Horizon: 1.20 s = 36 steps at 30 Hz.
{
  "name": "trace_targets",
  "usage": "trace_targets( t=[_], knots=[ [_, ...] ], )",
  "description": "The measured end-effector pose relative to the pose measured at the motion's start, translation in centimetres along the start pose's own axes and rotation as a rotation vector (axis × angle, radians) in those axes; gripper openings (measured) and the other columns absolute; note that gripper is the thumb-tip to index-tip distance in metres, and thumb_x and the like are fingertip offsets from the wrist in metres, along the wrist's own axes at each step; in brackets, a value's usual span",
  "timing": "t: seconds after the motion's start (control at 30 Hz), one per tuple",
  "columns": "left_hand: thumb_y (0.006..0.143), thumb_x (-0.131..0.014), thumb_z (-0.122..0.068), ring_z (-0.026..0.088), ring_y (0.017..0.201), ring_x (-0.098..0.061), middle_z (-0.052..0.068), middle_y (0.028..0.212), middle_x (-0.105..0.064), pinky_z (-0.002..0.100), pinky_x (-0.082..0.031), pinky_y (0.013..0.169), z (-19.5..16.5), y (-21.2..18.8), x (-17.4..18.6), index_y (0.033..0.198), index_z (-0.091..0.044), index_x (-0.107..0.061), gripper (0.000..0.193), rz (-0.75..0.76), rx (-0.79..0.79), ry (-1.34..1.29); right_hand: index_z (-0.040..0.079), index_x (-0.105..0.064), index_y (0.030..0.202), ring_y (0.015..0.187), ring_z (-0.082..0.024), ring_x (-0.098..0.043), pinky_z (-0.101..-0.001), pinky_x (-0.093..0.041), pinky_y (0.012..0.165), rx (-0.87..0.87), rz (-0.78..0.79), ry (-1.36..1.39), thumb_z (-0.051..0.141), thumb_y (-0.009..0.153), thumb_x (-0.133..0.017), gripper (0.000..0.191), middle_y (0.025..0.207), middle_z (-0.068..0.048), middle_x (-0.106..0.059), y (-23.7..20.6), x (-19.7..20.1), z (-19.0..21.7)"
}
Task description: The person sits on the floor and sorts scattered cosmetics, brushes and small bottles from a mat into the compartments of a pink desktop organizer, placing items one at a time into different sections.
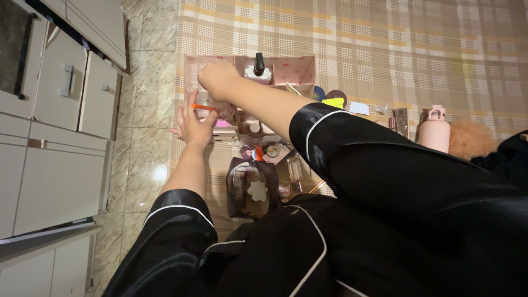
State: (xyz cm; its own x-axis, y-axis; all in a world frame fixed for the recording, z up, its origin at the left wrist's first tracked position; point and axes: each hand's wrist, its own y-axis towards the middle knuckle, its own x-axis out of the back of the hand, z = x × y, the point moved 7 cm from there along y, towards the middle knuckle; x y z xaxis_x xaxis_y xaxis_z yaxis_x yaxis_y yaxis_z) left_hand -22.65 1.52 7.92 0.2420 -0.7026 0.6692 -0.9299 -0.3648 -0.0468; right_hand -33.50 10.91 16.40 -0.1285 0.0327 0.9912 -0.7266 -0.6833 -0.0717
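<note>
Right hand [219, 77] fingertips hidden (inside organizer [294, 69]).

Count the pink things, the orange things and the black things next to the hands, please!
Pink: 2, the pink compartment organiser box and the pink water bottle.
Orange: 1, the thin orange stick at the left hand.
Black: 1, the black-capped pump bottle.
Total: 4.

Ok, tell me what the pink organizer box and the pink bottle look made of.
Pink organizer box: seemingly printed cardboard or thin board, matte, with flat thin divider walls. Pink bottle: likely plastic or coated metal, smooth, softly sheened; the look leaves it open.
</note>
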Motion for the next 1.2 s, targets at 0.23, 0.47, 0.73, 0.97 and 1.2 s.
trace_targets(
  t=[0.23, 0.47, 0.73, 0.97, 1.2],
  knots=[
    [0.079, -0.086, -0.042, 0.034, 0.155, -0.025, -0.009, 0.162, -0.042, 0.076, 0.009, 0.114, 0.0, 0.0, -0.1, 0.152, -0.043, -0.042, 0.086, 0.001, 0.023, -0.003, 0.012, -0.080, 0.082, 0.088, -0.034, -0.073, -0.0451, -0.059, 0.075, -0.031, 0.004, 0.205, 0.004, 0.068, -0.074, 0.017, 0.088, -0.017, -0.074, -0.7, 0.1, -0.9],
    [0.077, -0.087, -0.040, 0.033, 0.153, -0.025, -0.008, 0.160, -0.043, 0.076, 0.009, 0.113, -0.2, -0.1, 0.0, 0.152, -0.043, -0.041, 0.087, -0.001, 0.025, 0.007, 0.010, -0.078, 0.076, 0.080, -0.031, -0.074, -0.0412, -0.058, 0.074, 0.125, -0.012, 0.314, 0.010, 0.059, -0.076, 0.017, 0.079, -0.014, -0.075, -0.5, 0.9, -0.4],
    [0.077, -0.087, -0.040, 0.031, 0.154, -0.026, -0.009, 0.161, -0.042, 0.076, 0.008, 0.115, 0.0, 0.1, 0.0, 0.152, -0.045, -0.041, 0.088, -0.007, 0.030, 0.010, 0.004, -0.071, 0.082, 0.080, -0.034, -0.073, -0.0420, -0.058, 0.072, -0.025, -0.008, 0.415, 0.018, 0.058, -0.085, 0.031, 0.080, -0.018, -0.073, -1.2, 1.5, -1.6],
    [0.077, -0.088, -0.044, 0.032, 0.154, -0.025, -0.009, 0.161, -0.042, 0.077, 0.008, 0.113, 0.0, 0.1, -0.1, 0.151, -0.044, -0.041, 0.087, -0.008, 0.025, 0.014, 0.005, -0.072, 0.081, 0.081, -0.036, -0.073, -0.0429, -0.059, 0.075, 0.032, 0.005, 0.347, 0.019, 0.058, -0.086, 0.030, 0.082, -0.019, -0.073, -3.0, 0.6, -2.3],
    [0.077, -0.088, -0.045, 0.033, 0.152, -0.028, -0.005, 0.161, -0.042, 0.073, 0.003, 0.117, 0.7, 0.4, -0.6, 0.152, -0.042, -0.042, 0.088, -0.044, -0.009, 0.005, 0.003, -0.070, 0.087, 0.082, -0.034, -0.074, -0.0419, -0.059, 0.073, 0.057, -0.151, 0.448, 0.010, 0.065, -0.081, 0.026, 0.082, -0.016, -0.074, -4.5, 1.1, -2.4]
  ],
)
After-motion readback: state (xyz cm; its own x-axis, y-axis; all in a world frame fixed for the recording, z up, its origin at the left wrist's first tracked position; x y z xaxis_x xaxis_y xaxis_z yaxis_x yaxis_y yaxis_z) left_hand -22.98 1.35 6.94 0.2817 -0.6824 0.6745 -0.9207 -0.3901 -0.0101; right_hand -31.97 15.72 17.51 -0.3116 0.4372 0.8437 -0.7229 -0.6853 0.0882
